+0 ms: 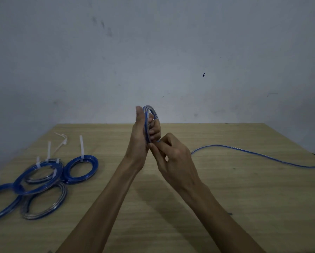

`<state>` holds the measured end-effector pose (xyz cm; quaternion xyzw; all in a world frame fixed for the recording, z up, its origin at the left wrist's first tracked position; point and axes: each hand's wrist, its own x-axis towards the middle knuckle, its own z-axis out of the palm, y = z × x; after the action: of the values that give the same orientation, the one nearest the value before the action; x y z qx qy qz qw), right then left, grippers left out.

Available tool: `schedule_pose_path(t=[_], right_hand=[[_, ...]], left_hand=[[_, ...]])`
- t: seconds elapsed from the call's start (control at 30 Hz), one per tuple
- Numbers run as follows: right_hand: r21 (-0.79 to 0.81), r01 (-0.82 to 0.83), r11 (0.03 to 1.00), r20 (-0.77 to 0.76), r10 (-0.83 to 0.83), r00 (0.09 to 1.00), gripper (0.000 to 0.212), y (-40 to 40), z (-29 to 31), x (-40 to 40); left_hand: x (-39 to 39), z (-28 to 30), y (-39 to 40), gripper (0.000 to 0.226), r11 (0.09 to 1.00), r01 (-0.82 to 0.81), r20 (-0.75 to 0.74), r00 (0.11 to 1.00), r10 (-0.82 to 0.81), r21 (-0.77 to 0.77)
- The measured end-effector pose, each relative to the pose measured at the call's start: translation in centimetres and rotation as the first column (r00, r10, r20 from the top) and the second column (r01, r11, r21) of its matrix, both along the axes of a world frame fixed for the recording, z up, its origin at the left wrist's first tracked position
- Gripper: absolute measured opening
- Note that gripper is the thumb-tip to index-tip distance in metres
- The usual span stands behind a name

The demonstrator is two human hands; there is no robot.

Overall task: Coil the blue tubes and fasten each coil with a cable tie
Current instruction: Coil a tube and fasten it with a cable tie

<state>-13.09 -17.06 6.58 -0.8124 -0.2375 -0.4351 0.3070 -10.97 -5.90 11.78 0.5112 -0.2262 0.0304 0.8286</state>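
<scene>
My left hand (141,136) holds a blue tube coil (150,111) upright above the wooden table (226,198), with fingers curled through the loops. My right hand (173,154) pinches the tube just below the coil. The loose rest of the tube (258,154) trails right across the table and bends at its right edge. Several blue coils (81,169) with white cable ties on them lie at the left.
Spare white cable ties (61,141) lie at the back left of the table, beyond the tied coils. A grey wall (153,52) stands right behind the table's far edge.
</scene>
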Motion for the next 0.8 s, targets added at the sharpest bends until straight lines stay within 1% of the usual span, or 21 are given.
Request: schedule_pose_path(t=[0.1, 0.2, 0.3, 0.4, 0.43, 0.5, 0.57, 0.6, 0.63, 0.7, 0.73, 0.77, 0.8], right_hand=[[0.082, -0.028, 0.996, -0.009, 0.029, 1.0, 0.032, 0.0, 0.0, 0.1], [0.093, -0.016, 0.996, 0.007, 0.015, 1.0, 0.032, -0.1, -0.2, 0.1], [0.094, -0.026, 0.995, -0.012, 0.027, 1.0, 0.034, -0.3, -0.1, 0.2], [0.089, -0.029, 0.996, -0.024, 0.031, 0.999, 0.037, -0.4, -0.1, 0.2], [0.066, -0.017, 0.998, -0.023, 0.019, 1.0, 0.036, -0.4, -0.1, 0.1], [-0.041, 0.028, 0.999, -0.016, -0.029, 0.999, 0.029, -0.4, -0.1, -0.2], [-0.143, 0.122, 0.982, -0.007, -0.124, 0.992, 0.029, -0.7, 0.2, -0.7], [-0.146, 0.174, 0.974, 0.019, -0.173, 0.985, 0.031, -1.0, 0.7, -1.0], [-0.115, 0.21, 0.971, 0.061, -0.204, 0.977, 0.031, -1.4, 1.4, -1.1], [-0.035, 0.215, 0.976, 0.142, -0.208, 0.968, 0.025, -2.3, 3.0, -0.6], [-0.033, 0.193, 0.981, 0.138, -0.187, 0.973, 0.025, -2.7, 4.0, -0.1], [-0.059, 0.154, 0.986, 0.087, -0.149, 0.985, 0.031, -3.0, 4.8, 0.4], [-0.092, 0.077, 0.993, -0.012, -0.078, 0.997, 0.038, -3.2, 5.5, 1.0]], left_hand=[[0.0, 0.0, -0.2, 0.048, 0.988, -0.077, 0.083, 0.994, 0.066, 0.138], [-0.3, 0.2, -0.4, 0.049, 0.949, -0.155, 0.148, 0.982, 0.118, 0.275], [-0.2, 0.0, -0.2, 0.046, 0.929, -0.152, 0.178, 0.979, 0.096, 0.338], [-0.1, -0.1, -0.1, 0.044, 0.901, -0.199, 0.172, 0.975, 0.142, 0.387], [-0.1, -0.2, -0.2, 0.045, 0.898, -0.204, 0.163, 0.975, 0.151, 0.39], [0.1, -0.3, -0.3, 0.046, 0.897, -0.213, 0.156, 0.974, 0.164, 0.388], [0.3, -0.4, -0.1, 0.046, 0.9, -0.215, 0.142, 0.975, 0.174, 0.38], [0.4, -0.5, 0.1, 0.047, 0.907, -0.206, 0.123, 0.977, 0.172, 0.368], [0.6, -0.6, 0.4, 0.047, 0.919, -0.18, 0.095, 0.983, 0.156, 0.351], [1.0, -0.7, 1.1, 0.047, 0.949, -0.055, 0.016, 0.999, 0.052, 0.31], [1.0, -0.7, 1.5, 0.047, 0.956, 0.034, -0.022, 0.999, -0.029, 0.293], [1.0, -0.7, 1.7, 0.047, 0.953, 0.119, -0.056, 0.993, -0.108, 0.28], [0.9, -0.7, 1.9, 0.046, 0.945, 0.19, -0.087, 0.981, -0.173, 0.267]])
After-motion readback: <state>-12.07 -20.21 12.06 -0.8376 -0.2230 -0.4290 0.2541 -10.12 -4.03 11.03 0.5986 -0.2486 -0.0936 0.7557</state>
